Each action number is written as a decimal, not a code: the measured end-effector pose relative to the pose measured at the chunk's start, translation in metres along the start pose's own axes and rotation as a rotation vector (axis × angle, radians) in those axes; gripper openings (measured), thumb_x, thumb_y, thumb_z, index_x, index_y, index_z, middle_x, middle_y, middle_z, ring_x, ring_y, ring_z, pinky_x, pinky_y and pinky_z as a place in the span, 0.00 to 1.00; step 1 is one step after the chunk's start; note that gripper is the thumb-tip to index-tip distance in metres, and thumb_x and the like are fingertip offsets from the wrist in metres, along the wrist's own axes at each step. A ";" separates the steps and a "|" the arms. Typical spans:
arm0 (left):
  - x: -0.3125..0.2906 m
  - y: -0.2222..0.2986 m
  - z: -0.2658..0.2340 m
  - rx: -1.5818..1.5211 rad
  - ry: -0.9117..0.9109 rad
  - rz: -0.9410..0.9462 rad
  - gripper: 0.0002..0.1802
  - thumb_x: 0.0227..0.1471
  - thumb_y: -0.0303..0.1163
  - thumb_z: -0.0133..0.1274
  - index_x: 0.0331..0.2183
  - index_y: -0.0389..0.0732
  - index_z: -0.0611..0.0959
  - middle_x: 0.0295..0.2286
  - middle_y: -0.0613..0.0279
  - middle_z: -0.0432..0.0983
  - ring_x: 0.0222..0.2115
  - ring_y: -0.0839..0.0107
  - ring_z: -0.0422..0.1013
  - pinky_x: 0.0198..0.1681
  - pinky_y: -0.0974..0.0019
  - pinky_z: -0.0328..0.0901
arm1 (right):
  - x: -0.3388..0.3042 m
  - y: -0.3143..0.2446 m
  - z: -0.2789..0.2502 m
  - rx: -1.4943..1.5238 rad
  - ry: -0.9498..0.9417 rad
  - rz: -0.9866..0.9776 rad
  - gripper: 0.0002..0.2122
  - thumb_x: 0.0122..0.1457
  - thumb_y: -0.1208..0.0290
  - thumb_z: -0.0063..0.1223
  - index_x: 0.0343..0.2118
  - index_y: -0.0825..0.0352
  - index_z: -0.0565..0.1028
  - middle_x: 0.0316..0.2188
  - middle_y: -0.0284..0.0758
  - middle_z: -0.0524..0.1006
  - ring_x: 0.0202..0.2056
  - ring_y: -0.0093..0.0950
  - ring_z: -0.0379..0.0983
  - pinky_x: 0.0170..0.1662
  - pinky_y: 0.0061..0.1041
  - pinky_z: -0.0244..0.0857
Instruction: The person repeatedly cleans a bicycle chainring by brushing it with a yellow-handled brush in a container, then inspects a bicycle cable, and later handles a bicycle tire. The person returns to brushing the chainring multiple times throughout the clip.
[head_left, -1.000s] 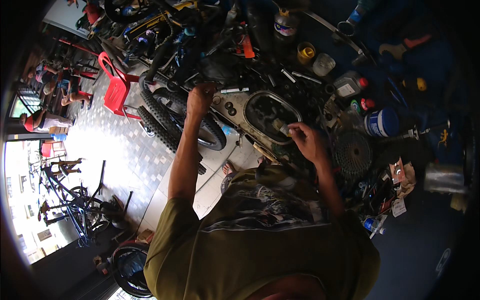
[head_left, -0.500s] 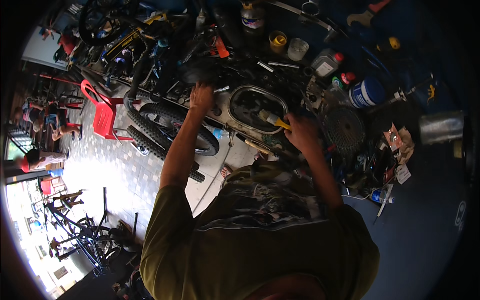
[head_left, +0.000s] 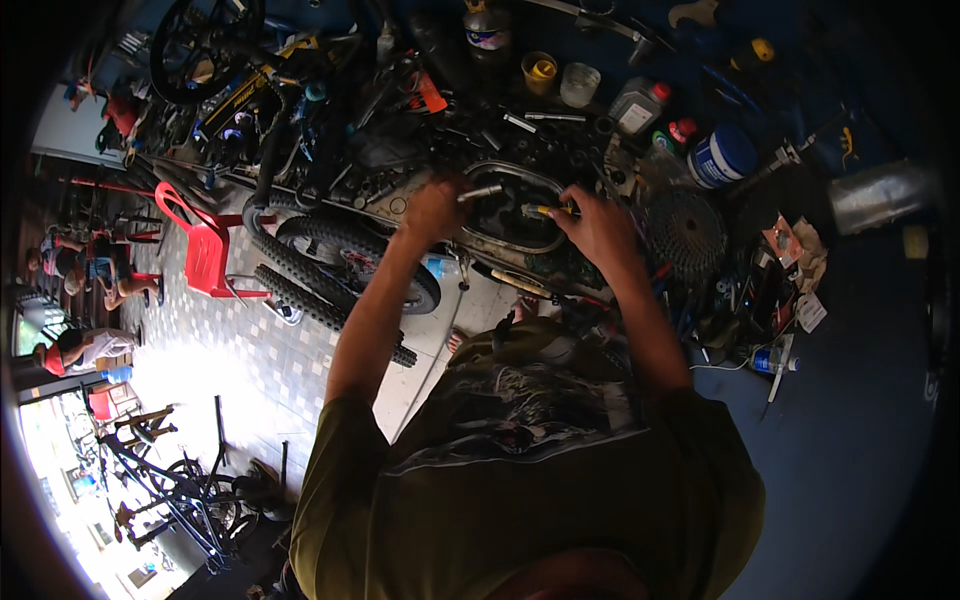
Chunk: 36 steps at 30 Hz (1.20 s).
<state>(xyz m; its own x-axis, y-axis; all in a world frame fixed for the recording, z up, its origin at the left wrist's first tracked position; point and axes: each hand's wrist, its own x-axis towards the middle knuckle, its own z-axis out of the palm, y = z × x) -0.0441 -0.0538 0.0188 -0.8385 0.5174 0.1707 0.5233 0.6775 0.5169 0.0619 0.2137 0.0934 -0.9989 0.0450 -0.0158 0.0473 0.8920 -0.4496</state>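
- The left hand (head_left: 433, 212) grips a metal tube (head_left: 484, 193) near one end, likely so any drips land in the oval pan (head_left: 498, 222) below.
- The right hand (head_left: 600, 222) pinches the paintbrush (head_left: 546, 210) by its yellow handle, bristles over the pan, perhaps keeping fingers clean.
- The tube looks thin, straight and silver.

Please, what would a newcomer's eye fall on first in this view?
Probably the red chair, on the tiled floor at left. Then perhaps the oval tray near the middle: the left hand holds a silvery metal piece at its left side, the right hand a yellow-handled brush over it.
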 end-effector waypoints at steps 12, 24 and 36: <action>0.003 0.045 0.014 0.027 -0.203 -0.066 0.17 0.46 0.30 0.59 0.41 0.40 0.82 0.40 0.47 0.79 0.41 0.47 0.76 0.45 0.51 0.70 | 0.006 0.039 0.079 0.419 0.269 -0.044 0.13 0.52 0.57 0.65 0.33 0.61 0.79 0.29 0.38 0.81 0.32 0.37 0.79 0.36 0.31 0.71; 0.005 0.024 0.034 -0.070 -0.100 0.139 0.16 0.48 0.21 0.54 0.42 0.34 0.82 0.37 0.37 0.78 0.42 0.42 0.74 0.46 0.48 0.69 | 0.011 0.021 0.097 0.748 0.238 0.201 0.11 0.56 0.65 0.61 0.37 0.67 0.76 0.28 0.36 0.81 0.29 0.26 0.78 0.34 0.26 0.70; -0.003 0.033 0.020 -0.152 -0.138 0.007 0.12 0.52 0.26 0.55 0.40 0.35 0.83 0.34 0.38 0.78 0.38 0.40 0.75 0.40 0.48 0.68 | -0.004 -0.003 0.095 0.757 0.270 0.037 0.10 0.59 0.69 0.59 0.40 0.67 0.76 0.31 0.35 0.80 0.32 0.19 0.76 0.36 0.22 0.71</action>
<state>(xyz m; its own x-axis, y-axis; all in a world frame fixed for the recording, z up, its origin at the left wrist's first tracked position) -0.0216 -0.0227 0.0189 -0.8007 0.5957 0.0637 0.4915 0.5925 0.6383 0.0654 0.1676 0.0097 -0.9561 0.2624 0.1304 -0.0332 0.3453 -0.9379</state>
